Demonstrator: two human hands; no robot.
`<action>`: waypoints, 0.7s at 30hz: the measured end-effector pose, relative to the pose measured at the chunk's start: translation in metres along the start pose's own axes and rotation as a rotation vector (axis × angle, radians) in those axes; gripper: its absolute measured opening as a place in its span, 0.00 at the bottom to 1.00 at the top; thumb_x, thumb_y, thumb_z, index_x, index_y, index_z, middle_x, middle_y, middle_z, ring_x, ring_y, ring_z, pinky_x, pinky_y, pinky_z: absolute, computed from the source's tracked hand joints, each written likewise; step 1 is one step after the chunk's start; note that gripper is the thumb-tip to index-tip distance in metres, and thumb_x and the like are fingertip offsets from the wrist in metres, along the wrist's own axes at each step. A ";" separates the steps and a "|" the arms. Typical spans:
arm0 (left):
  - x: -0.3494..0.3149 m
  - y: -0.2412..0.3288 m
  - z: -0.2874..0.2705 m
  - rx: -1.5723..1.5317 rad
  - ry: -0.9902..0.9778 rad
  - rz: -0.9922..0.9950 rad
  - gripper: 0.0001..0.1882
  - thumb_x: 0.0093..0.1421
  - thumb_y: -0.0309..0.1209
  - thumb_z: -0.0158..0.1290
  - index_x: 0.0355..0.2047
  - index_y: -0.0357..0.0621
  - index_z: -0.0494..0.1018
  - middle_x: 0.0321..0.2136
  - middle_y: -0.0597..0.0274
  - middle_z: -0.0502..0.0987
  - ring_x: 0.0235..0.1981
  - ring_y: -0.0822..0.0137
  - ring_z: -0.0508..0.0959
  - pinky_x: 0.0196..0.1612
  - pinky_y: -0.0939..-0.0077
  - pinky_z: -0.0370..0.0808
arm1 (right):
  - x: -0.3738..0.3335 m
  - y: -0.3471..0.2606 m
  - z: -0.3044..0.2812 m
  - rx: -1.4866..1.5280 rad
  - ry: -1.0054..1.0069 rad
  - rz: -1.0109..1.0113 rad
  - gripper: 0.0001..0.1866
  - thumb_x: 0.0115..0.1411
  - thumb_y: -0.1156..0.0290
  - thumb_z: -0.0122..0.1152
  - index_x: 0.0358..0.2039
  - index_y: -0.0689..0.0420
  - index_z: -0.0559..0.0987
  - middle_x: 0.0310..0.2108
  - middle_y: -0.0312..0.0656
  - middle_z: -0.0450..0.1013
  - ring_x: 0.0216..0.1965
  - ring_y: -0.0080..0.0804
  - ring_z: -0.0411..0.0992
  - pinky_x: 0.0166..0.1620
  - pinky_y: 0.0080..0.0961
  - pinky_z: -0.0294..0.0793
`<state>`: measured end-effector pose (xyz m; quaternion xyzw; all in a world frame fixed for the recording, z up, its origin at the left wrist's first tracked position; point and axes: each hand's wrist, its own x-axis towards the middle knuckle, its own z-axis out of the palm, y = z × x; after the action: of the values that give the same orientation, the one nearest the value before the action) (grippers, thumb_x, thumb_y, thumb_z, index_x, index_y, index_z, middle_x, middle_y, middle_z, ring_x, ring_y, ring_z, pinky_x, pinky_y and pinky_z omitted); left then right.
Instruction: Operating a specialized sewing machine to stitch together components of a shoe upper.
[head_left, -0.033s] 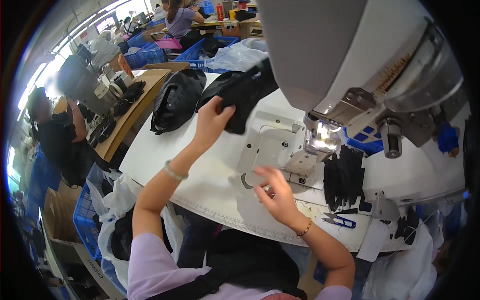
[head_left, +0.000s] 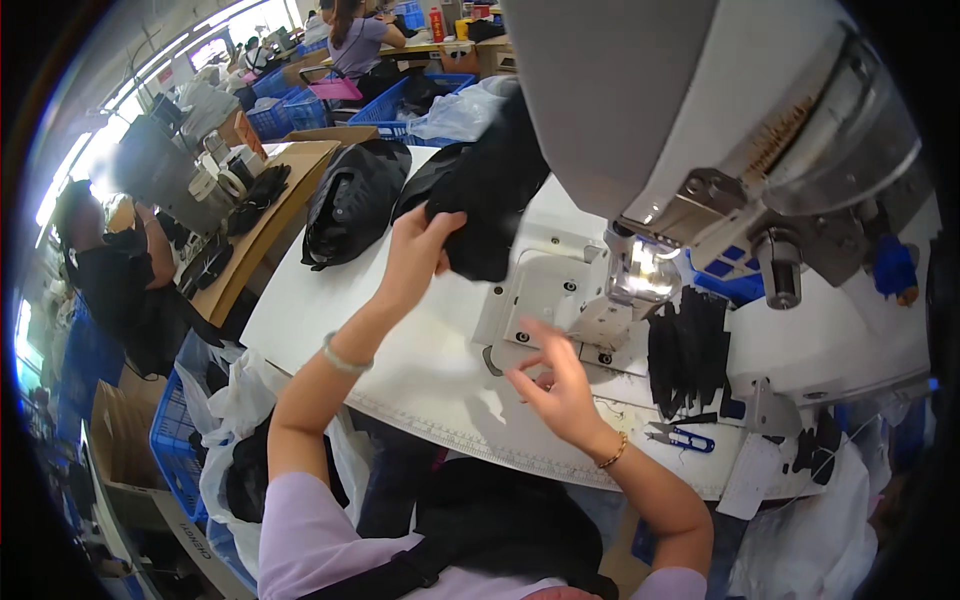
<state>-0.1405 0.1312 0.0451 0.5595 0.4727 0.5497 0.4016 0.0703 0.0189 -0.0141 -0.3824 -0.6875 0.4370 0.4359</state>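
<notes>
A black fabric piece [head_left: 492, 195] hangs raised from my left hand [head_left: 420, 245], pinched between thumb and fingers at its lower left edge. Its upper end reaches toward the sewing machine head [head_left: 620, 110] and is partly smeared by motion. My right hand [head_left: 558, 388] hovers with fingers apart, nothing in it, over the near side of the machine bed [head_left: 545, 285]. To its right is the lit needle area [head_left: 645, 275]. Black fabric strips [head_left: 688, 350] lie piled there, with blue-handled thread snips [head_left: 682, 438] just in front.
A dark fabric bundle [head_left: 355, 205] rests on the far left of the white table [head_left: 330, 320]. Left of the table stands a blue crate [head_left: 178, 440] with plastic bags [head_left: 235, 400]. A co-worker [head_left: 115, 260] sits at a machine farther left; another person [head_left: 357, 45] sits at the back.
The black fabric piece has swung and spread out, its lower edge now slightly lower and farther right. My left hand has turned a little with it; my right hand has barely moved.
</notes>
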 end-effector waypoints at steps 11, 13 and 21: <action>-0.086 0.062 0.042 -1.064 0.052 -0.509 0.16 0.65 0.40 0.42 0.25 0.43 0.66 0.21 0.66 0.70 0.25 0.74 0.69 0.34 0.82 0.67 | -0.007 -0.022 -0.009 0.294 0.216 0.028 0.35 0.51 0.71 0.67 0.55 0.59 0.57 0.40 0.42 0.71 0.35 0.24 0.73 0.22 0.13 0.70; -0.086 0.051 0.033 -0.984 -0.011 -0.508 0.15 0.64 0.40 0.42 0.27 0.43 0.68 0.24 0.68 0.72 0.27 0.74 0.70 0.37 0.82 0.68 | -0.006 -0.038 -0.018 0.033 0.354 -0.288 0.34 0.49 0.71 0.68 0.54 0.58 0.61 0.39 0.39 0.71 0.32 0.20 0.72 0.20 0.10 0.66; -0.079 0.060 0.051 -0.885 -0.183 -0.510 0.18 0.64 0.45 0.42 0.41 0.45 0.72 0.37 0.70 0.76 0.37 0.72 0.76 0.42 0.81 0.73 | -0.007 -0.057 -0.041 0.741 -0.153 0.142 0.15 0.62 0.63 0.53 0.42 0.62 0.69 0.39 0.41 0.69 0.28 0.26 0.76 0.15 0.13 0.68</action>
<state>-0.0807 0.0446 0.0807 0.2489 0.2790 0.5307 0.7606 0.1027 0.0049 0.0471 -0.2121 -0.4854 0.7122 0.4606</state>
